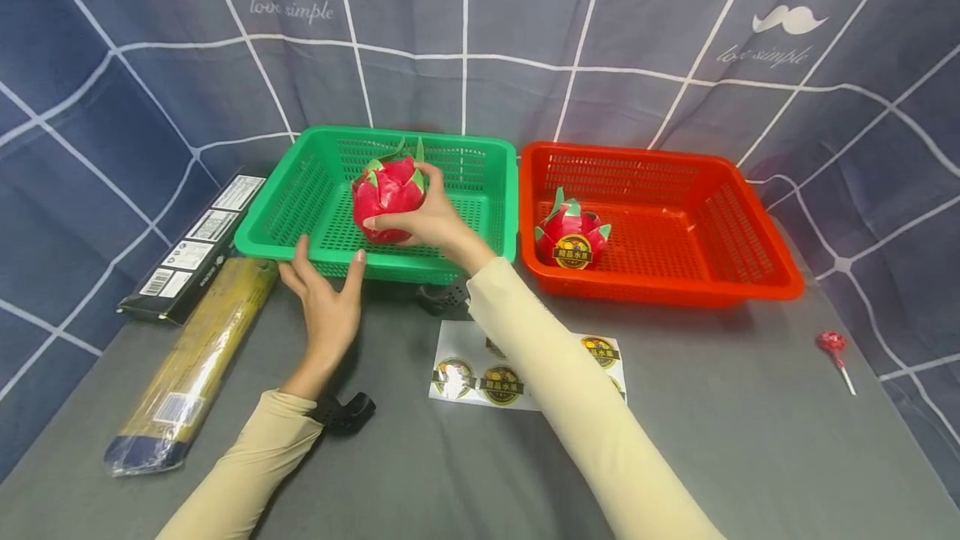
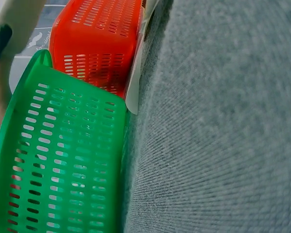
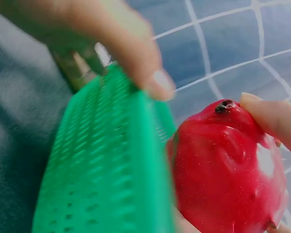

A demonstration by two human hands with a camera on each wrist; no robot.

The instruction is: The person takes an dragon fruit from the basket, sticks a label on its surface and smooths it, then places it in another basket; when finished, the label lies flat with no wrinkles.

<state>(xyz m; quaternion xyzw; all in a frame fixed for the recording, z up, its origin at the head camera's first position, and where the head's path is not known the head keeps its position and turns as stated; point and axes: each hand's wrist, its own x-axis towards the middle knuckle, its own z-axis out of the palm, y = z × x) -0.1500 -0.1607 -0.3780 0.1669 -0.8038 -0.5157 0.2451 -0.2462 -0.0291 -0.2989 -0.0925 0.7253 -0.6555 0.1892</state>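
A red dragon fruit point(image 1: 386, 198) with green-tipped scales is held by my right hand point(image 1: 435, 219), above the floor of the green basket point(image 1: 408, 267). In the right wrist view, the fruit's smooth red skin and dark end point(image 3: 225, 106) show, with fingers and thumb gripping its sides. My left hand point(image 1: 327, 307) is at that basket's front rim with fingers and thumb spread, holding nothing visible; whether the tips touch the rim is hard to tell. Another dragon fruit point(image 1: 553, 229), bearing a round black-and-gold sticker point(image 1: 572, 252), sits in the left end of the red basket point(image 1: 675, 288).
On the grey tabletop, a sheet of round stickers point(image 1: 468, 340) lies partly under my right forearm. A black box point(image 1: 187, 255) and a yellow plastic-wrapped package point(image 1: 198, 348) lie at the left. Far right lies a red lollipop point(image 1: 831, 342). Behind the baskets hangs a checked curtain point(image 1: 517, 15).
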